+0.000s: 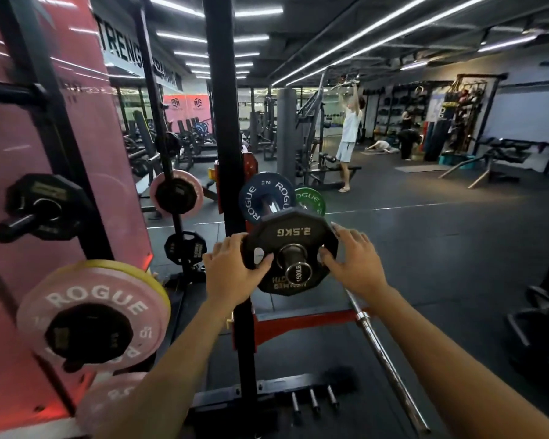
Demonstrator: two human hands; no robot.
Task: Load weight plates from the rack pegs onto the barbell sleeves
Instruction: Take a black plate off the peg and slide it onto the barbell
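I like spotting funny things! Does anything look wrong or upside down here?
Yes: the black plate held by the left hand and right hand on the barbell sleeve has its 2.5KG marking upside down. Nothing looks broken.

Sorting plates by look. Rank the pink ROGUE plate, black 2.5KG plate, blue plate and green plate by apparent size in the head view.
1. pink ROGUE plate
2. black 2.5KG plate
3. blue plate
4. green plate, partly hidden

Nearness inflates the first two, so true sizes stay unsure.

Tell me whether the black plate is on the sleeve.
On: the sleeve end pokes through the black plate hole, both hands gripping its edges.
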